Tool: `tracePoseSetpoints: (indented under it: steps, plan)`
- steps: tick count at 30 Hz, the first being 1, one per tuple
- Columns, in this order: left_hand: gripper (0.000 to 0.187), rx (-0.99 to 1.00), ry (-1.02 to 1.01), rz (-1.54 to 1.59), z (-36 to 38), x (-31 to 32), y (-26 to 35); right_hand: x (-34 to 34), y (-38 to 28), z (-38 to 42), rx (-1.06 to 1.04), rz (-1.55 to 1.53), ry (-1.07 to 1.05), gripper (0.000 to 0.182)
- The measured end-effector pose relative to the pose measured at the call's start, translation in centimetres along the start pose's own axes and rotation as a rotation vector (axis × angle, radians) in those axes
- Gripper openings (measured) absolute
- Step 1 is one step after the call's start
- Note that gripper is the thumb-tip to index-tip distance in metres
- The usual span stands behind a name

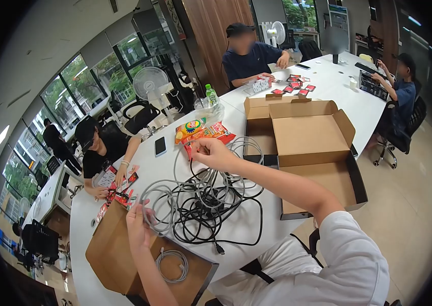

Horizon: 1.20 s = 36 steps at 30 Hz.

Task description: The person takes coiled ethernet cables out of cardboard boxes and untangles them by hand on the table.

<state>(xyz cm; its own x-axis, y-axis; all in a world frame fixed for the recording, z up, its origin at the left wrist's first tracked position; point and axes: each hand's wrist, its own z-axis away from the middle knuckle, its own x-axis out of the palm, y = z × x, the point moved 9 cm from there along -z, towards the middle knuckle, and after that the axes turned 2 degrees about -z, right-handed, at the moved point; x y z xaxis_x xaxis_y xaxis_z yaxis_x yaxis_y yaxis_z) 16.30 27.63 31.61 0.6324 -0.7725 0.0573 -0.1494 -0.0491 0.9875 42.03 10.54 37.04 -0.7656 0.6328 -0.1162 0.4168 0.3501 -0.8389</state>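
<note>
Grey cable (167, 184) and black cable (195, 229), heaped in a loose tangle on the white table (272, 232), right in front of the person! Left hand (138, 223) is at the near-left edge, fingers curled closed around grey loops. And the right hand (211, 153), up over the far side, fingers drawn in toward the thumb; whether they're fully closed, or on a strand, I can't tell. Just beside the tangle, lower left, an open box (116, 255) with a coil (172, 265) lying inside. To the right, more open boxes (323, 178). Beyond the right hand, snack bags (208, 131), then a phone (160, 146) to their left. Farther out, three people (251, 56) sit around the table, hands at small items and a black case (373, 85).
</note>
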Motion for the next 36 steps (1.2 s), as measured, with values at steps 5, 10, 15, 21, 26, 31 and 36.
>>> tracePoseSetpoints:
  steps: [5,10,15,21,26,31,36]
  plan:
    - [0.046,-0.1,-0.001,-0.403,-0.3,-1.2,-3.8,1.0,4.5,2.9,-0.026,0.52,-0.331,0.024]
    - [0.045,-0.028,-0.054,-0.516,1.7,-2.3,-1.6,-0.7,5.3,2.8,-0.038,0.51,-0.245,0.027]
    - [0.025,-0.214,-0.129,-0.756,6.9,-4.5,-0.1,0.8,2.6,3.8,0.031,0.446,-0.402,0.029]
    - [0.034,-0.387,-0.204,-1.257,12.1,-7.1,-4.7,4.7,0.2,5.8,0.043,0.534,-0.667,0.035]
    - [0.034,-0.429,-0.225,-1.64,13.9,-6.6,-9.0,7.6,-1.9,8.1,-0.126,0.677,-0.892,0.044]
    - [0.034,-0.404,0.113,-1.677,12.5,-9.3,-10.1,8.0,-3.5,9.7,-0.203,0.751,-0.928,0.047]
    - [0.031,-0.311,0.056,-1.744,12.5,-10.2,-12.8,8.2,-5.4,10.6,-0.191,0.72,-0.958,0.051]
